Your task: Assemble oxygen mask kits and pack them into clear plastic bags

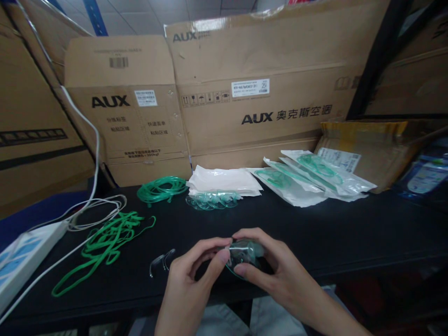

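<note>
A clear green-tinted oxygen mask (pixel 247 252) is between my hands, just above the front of the black table. My right hand (pixel 276 261) is closed around its right side, thumb below and fingers over the top. With thumb and fingertips, my left hand (pixel 205 266) pinches the mask's left edge; any small part under those fingertips is hidden. Left of my left hand lie thin, clear bent pieces (pixel 163 260). A loose heap of green elastic straps (pixel 112 242) spreads farther left. Beyond the hands, several similar masks (pixel 213 200) lie nested in a row.
Coiled green tubing (pixel 161 189) rests behind the straps. White packets (pixel 224 181) lie at the back, with several tubing packets (pixel 308 175) to their right. A power strip (pixel 31 254) and white cable (pixel 94 140) occupy the left. Cardboard (pixel 259 102) walls the back.
</note>
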Motion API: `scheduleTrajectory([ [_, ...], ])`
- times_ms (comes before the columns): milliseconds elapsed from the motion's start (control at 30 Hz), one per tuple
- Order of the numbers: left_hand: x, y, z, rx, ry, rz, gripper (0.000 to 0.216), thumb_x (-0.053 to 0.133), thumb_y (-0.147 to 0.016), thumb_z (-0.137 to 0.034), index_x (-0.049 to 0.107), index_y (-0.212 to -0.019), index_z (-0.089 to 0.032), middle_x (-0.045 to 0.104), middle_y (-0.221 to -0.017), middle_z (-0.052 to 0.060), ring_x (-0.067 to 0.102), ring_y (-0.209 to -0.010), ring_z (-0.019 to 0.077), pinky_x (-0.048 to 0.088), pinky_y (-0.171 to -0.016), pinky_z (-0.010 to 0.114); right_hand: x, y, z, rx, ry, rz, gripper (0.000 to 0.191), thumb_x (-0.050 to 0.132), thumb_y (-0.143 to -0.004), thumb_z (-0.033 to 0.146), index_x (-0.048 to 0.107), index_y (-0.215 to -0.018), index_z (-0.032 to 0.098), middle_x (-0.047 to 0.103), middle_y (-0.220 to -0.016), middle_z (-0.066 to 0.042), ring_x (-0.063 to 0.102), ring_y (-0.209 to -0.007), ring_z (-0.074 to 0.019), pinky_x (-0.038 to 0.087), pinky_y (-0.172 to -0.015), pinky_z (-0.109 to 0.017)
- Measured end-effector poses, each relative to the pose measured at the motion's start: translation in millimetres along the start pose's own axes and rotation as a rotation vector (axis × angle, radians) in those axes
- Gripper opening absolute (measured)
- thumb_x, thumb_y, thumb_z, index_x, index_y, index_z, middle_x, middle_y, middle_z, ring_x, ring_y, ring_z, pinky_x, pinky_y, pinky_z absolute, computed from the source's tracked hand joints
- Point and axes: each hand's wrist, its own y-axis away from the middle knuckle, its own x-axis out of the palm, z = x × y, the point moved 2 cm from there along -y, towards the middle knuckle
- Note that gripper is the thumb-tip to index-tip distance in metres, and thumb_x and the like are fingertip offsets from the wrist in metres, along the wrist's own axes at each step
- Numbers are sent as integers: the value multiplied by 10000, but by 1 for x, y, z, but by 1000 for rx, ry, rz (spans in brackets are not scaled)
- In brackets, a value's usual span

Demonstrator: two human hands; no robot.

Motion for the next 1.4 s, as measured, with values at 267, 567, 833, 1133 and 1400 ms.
scheduleTrajectory([
  [267,3,-2,-3,32,17,-46,89,768,-837,-256,824,-900,-226,824,-948,29,782,-870,176,614,-789,164,0,1,-1,25,6,19,252,787,-879,307,657,-1088,251,728,-990,24,676,-929,-162,491,-821,-235],
  [567,4,-1,-1,70,5,-77,53,799,-803,-225,821,-851,-226,822,-940,39,777,-918,191,614,-796,184,0,0,-1,38,1,26,237,777,-889,325,667,-1085,250,723,-974,24,669,-914,-161,489,-809,-235],
  [833,2,-1,0,91,-12,-50,144,804,-811,-213,821,-951,-244,807,-947,19,763,-869,164,603,-788,171,0,0,1,24,3,44,220,764,-906,319,670,-1091,246,725,-974,31,667,-891,-145,486,-809,-219],
  [1133,1,-2,-6,188,-40,-21,137,766,-879,-215,837,-955,-303,795,-1007,7,742,-969,161,589,-823,156,-2,5,4,-34,44,56,289,749,-902,250,652,-1174,262,714,-1065,9,672,-978,-165,508,-874,-240],
  [1400,1,0,-3,106,-6,-53,98,775,-852,-234,827,-933,-245,783,-993,41,745,-932,184,613,-797,187,-5,6,6,-101,76,44,329,754,-878,188,665,-1187,257,734,-1068,-12,691,-970,-175,526,-884,-247],
])
